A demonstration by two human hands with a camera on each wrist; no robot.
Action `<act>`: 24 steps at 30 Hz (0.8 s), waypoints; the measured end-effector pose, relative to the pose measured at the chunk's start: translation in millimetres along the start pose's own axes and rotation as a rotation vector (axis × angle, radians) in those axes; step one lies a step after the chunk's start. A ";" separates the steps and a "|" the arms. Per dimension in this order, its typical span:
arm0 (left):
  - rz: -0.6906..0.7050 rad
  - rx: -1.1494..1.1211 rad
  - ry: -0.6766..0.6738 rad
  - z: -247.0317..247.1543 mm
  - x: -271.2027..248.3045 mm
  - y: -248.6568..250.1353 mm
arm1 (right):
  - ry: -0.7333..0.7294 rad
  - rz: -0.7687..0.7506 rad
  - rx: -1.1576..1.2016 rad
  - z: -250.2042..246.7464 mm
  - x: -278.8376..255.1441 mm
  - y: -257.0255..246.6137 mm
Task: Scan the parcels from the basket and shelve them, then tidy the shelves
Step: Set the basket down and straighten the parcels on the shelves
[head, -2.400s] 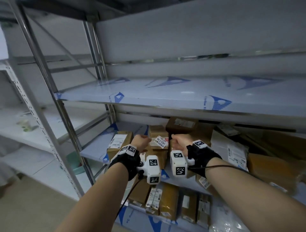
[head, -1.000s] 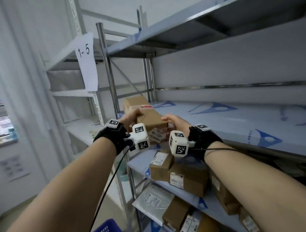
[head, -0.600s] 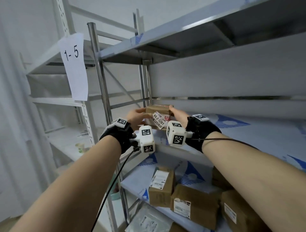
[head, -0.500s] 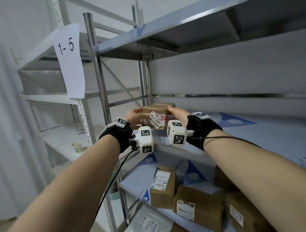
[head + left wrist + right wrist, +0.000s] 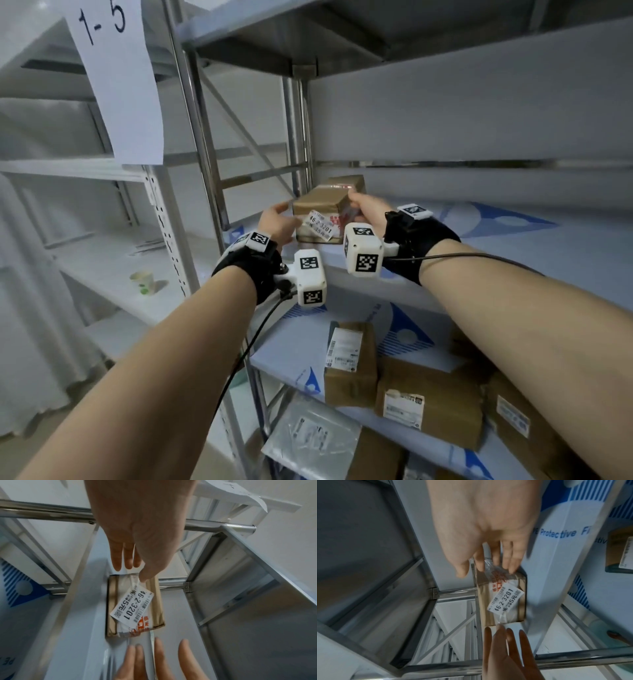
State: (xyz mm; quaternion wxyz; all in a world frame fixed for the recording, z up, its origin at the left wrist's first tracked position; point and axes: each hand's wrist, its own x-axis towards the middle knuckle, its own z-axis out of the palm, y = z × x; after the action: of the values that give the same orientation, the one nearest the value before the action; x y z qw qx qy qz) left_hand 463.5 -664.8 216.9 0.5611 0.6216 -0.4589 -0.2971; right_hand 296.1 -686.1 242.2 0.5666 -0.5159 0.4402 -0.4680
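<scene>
A small brown cardboard parcel [image 5: 325, 205] with a white tag reading 46-2-3201 [image 5: 320, 226] rests on the film-covered upper shelf [image 5: 479, 240], at its left end near the back corner. My left hand [image 5: 279, 222] is beside the parcel's left end with straight fingers; its thumb tip [image 5: 144, 578] meets the loose tape by the tag. My right hand [image 5: 364, 209] has straight fingers, and their tips [image 5: 510, 566] touch the parcel's right end [image 5: 501, 596]. Neither hand curls round the parcel [image 5: 133, 605].
A steel post [image 5: 191, 137] with a paper sign "1-5" [image 5: 116, 78] stands left of my hands. The shelf below holds several brown parcels [image 5: 349, 363] and, lower, a grey mailer bag [image 5: 315, 442]. A paper cup [image 5: 142, 282] sits on the neighbouring white shelf.
Both hands lifted the parcel from the lower shelf to the upper shelf's left end. It has slid further back, and my fingers have loosened from its sides.
</scene>
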 end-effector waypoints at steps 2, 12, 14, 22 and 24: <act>-0.061 -0.018 0.078 -2.2 -7.6 -7.8 | 0.077 0.004 0.012 0.9 -6.8 6.8; -0.395 0.127 -0.271 33.2 -58.0 -92.8 | -0.297 0.327 -0.131 -30.9 -53.4 108.7; -0.415 0.179 -0.285 45.0 -60.0 -122.0 | -0.180 0.349 -0.190 -46.7 -42.7 145.3; -0.505 0.292 -0.288 75.9 -47.2 -230.2 | 0.045 0.471 -0.298 -74.0 1.6 251.4; -0.547 0.276 -0.311 78.8 -43.2 -248.0 | 0.042 0.497 -0.300 -70.5 12.4 268.4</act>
State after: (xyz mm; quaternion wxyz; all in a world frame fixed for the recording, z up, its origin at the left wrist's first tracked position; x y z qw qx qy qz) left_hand 435.2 -671.8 -45.2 0.2946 0.7391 -0.3910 -0.4628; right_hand 249.5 -702.6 -31.1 0.5721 -0.4606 0.6289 -0.2550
